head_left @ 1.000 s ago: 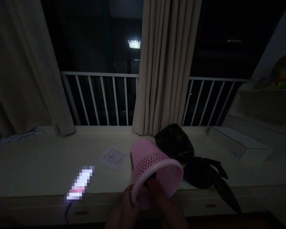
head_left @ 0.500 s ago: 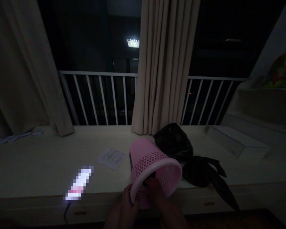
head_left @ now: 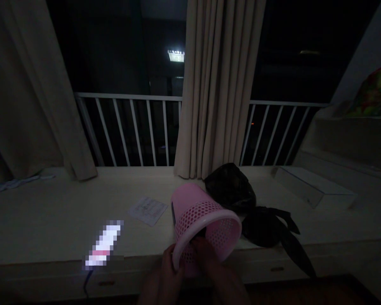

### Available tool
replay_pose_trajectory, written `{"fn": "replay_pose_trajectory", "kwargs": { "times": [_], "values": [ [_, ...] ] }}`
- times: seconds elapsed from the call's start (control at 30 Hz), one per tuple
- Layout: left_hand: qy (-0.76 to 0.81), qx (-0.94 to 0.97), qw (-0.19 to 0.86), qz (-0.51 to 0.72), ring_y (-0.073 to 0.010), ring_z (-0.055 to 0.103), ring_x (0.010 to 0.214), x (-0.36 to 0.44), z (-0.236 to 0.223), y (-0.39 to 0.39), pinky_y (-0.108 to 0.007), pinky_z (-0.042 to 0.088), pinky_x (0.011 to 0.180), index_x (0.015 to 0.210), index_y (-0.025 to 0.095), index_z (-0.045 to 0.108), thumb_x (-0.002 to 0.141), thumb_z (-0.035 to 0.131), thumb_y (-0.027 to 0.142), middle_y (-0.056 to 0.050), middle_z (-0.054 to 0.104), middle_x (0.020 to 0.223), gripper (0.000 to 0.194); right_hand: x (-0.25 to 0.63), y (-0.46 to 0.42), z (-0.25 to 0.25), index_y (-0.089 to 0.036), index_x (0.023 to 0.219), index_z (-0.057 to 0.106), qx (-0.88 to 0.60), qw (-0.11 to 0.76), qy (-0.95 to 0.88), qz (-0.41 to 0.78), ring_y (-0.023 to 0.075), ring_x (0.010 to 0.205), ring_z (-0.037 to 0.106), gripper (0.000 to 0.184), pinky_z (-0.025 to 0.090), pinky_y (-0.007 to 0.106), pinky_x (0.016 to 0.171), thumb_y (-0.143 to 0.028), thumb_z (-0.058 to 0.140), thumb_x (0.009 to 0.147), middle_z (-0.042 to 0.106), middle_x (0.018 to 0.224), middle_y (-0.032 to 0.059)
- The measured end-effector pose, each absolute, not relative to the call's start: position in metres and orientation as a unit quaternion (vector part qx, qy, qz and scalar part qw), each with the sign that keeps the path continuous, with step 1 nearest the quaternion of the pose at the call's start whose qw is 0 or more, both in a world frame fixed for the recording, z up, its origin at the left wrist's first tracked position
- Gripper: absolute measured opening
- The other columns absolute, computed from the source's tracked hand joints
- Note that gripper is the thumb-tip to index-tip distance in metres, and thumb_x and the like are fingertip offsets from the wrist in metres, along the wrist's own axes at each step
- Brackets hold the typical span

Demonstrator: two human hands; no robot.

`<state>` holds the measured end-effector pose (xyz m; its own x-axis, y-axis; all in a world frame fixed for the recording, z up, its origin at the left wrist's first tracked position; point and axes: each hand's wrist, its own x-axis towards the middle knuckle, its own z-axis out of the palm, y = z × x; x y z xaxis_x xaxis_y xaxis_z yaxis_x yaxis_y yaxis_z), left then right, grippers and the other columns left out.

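A pink wastebasket [head_left: 190,201] with a band of small holes lies tipped on its side, its mouth facing me and to the right. My left hand [head_left: 171,269] is closed on the near left part of its rim. Reaching in through the mouth, my right hand [head_left: 205,254] has its fingers curled at a dark patch inside. Shadow hides what they hold there. Just right of the basket lie a bulging black plastic bag [head_left: 230,188] and a knotted black plastic bag [head_left: 263,228] whose long ends hang over the counter's front edge.
On the pale counter [head_left: 66,212] are a sheet of paper [head_left: 148,210], a glowing, blurred-out device [head_left: 104,244] with a cable, and a white box [head_left: 314,186] at right. Behind stand a beige curtain [head_left: 220,84] and a white railing [head_left: 130,97]. Drawer fronts run below the edge.
My right hand has shifted slightly inside the basket, and the dark patch by its fingers looks a little different. My left hand keeps its hold on the rim. The view has drifted slightly.
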<state>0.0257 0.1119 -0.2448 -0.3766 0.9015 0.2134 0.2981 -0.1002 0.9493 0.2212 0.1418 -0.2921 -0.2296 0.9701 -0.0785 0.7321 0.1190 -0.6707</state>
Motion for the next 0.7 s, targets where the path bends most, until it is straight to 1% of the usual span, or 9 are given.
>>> {"fn": "replay_pose_trajectory", "kwargs": {
  "times": [0.13,0.23,0.37,0.47,0.57,0.7],
  "values": [
    [0.622,0.499,0.255,0.547,-0.0303,0.074,0.089,0.022,-0.251,0.113,-0.044,0.062,0.08,0.115,0.015,0.064,0.074,0.06,0.05,-0.015,0.076,0.102,0.054,0.21,0.154,-0.287,-0.038,0.154,0.043,-0.578,0.2,-0.738,0.286,0.0207,0.122,0.061,0.053,0.048,0.031,0.097,-0.033,0.033,0.102,0.065,0.135,0.0045],
    [0.634,0.508,0.252,0.526,-0.0293,0.074,0.087,0.019,-0.253,0.113,-0.042,0.061,0.077,0.118,0.015,0.064,0.077,0.061,0.051,-0.014,0.076,0.099,0.055,0.216,0.15,-0.29,-0.039,0.155,0.041,-0.567,0.198,-0.745,0.29,0.02,0.121,0.061,0.054,0.047,0.031,0.098,-0.033,0.035,0.102,0.066,0.133,0.0046],
    [0.642,0.507,0.262,0.512,-0.0279,0.074,0.09,0.02,-0.249,0.111,-0.038,0.061,0.079,0.12,0.016,0.064,0.079,0.059,0.05,-0.013,0.076,0.101,0.054,0.219,0.145,-0.283,-0.034,0.15,0.05,-0.578,0.203,-0.727,0.311,0.0213,0.12,0.062,0.051,0.048,0.031,0.098,-0.036,0.032,0.102,0.066,0.133,0.006],
    [0.63,0.495,0.269,0.534,-0.0297,0.073,0.096,0.023,-0.246,0.111,-0.042,0.061,0.084,0.119,0.014,0.063,0.077,0.058,0.051,-0.015,0.075,0.107,0.056,0.219,0.138,-0.271,-0.037,0.152,0.047,-0.579,0.202,-0.731,0.299,0.0217,0.123,0.061,0.052,0.049,0.031,0.096,-0.035,0.032,0.102,0.064,0.136,0.0044],
    [0.626,0.488,0.267,0.547,-0.0321,0.073,0.099,0.025,-0.243,0.111,-0.047,0.06,0.089,0.119,0.013,0.063,0.075,0.057,0.051,-0.017,0.074,0.111,0.059,0.225,0.124,-0.263,-0.038,0.154,0.044,-0.576,0.177,-0.754,0.261,0.0231,0.126,0.059,0.054,0.05,0.033,0.097,-0.03,0.035,0.101,0.064,0.137,0.0051],
    [0.625,0.489,0.266,0.547,-0.0326,0.073,0.096,0.023,-0.242,0.11,-0.049,0.06,0.087,0.118,0.013,0.063,0.074,0.06,0.052,-0.017,0.074,0.11,0.058,0.228,0.113,-0.258,-0.036,0.158,0.035,-0.571,0.183,-0.766,0.232,0.0211,0.128,0.058,0.059,0.048,0.032,0.101,-0.025,0.033,0.1,0.061,0.141,0.0054]
  ]
}}
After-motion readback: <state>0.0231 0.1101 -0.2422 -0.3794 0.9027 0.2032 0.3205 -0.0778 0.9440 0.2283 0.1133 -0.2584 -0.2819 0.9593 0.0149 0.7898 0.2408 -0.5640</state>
